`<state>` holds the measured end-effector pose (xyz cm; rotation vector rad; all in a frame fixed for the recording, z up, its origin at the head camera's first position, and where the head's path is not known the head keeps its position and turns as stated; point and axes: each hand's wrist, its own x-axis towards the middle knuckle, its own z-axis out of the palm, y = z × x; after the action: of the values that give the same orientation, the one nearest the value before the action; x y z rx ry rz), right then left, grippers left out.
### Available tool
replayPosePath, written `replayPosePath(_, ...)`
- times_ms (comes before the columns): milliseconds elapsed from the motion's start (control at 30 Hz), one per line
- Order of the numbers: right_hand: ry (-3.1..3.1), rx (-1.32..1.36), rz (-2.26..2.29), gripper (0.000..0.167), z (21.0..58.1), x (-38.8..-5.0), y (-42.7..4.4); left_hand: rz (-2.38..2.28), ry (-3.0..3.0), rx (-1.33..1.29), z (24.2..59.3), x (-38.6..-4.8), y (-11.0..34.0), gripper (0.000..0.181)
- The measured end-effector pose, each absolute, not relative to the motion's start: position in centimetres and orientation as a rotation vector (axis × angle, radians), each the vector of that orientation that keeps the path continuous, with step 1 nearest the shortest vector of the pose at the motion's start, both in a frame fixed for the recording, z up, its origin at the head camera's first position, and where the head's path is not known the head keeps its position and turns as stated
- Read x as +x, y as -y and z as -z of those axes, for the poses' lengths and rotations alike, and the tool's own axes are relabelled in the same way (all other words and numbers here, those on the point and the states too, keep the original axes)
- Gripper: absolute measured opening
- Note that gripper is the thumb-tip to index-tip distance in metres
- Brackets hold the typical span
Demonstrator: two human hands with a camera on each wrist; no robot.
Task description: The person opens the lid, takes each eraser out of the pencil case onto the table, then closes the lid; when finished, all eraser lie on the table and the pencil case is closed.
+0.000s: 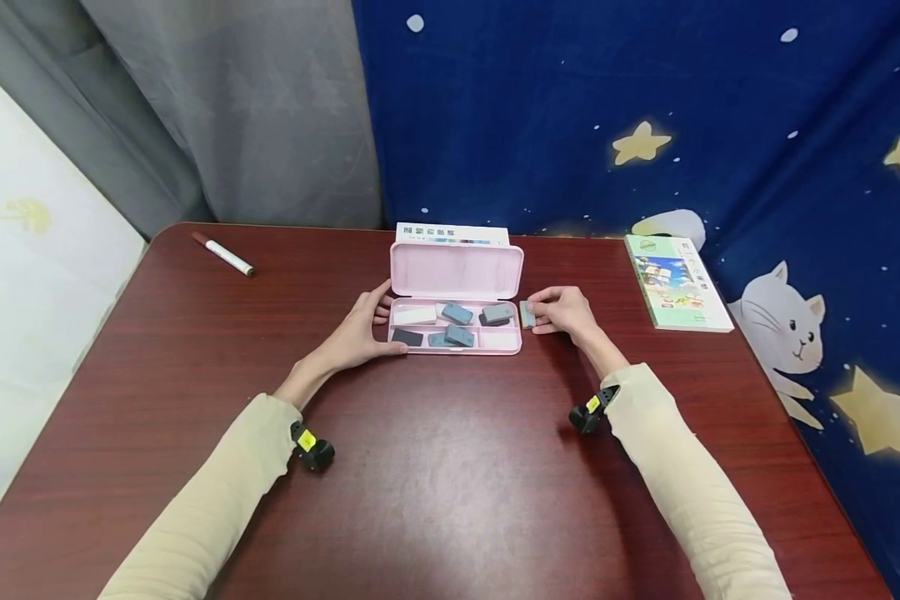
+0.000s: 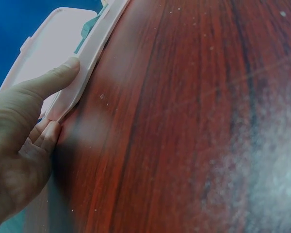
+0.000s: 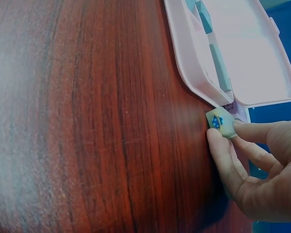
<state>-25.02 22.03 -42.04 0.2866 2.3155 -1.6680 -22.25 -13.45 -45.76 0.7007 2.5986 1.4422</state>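
A pink pencil case [image 1: 456, 327] lies on the table with its lid raised at the back. Several erasers are in its sections, among them a white eraser [image 1: 415, 315], a dark block [image 1: 407, 337] and a blue-grey eraser [image 1: 460, 336]. My left hand [image 1: 356, 332] grips the case's left end, thumb on the front rim and fingers round the far side. In my right hand [image 1: 566, 312] is a small blue-grey eraser [image 3: 220, 122], pinched between thumb and fingers just beside the case's right end; a blue and yellow print shows on it.
Behind the raised lid stands a white printed box [image 1: 452, 234]. A green-and-white book [image 1: 677, 283] lies at the table's back right. At the back left is a marker [image 1: 225, 255] with a dark red cap. Curtains hang behind the brown table [image 1: 450, 467].
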Motion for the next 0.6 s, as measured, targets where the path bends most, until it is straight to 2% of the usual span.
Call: replayPosePath(600, -2.376, 0.292, 1.631, 0.025, 42.25, -25.04, -21.97, -1.46, -2.612, 0.72, 46.04, -22.24, 13.44, 0.11)
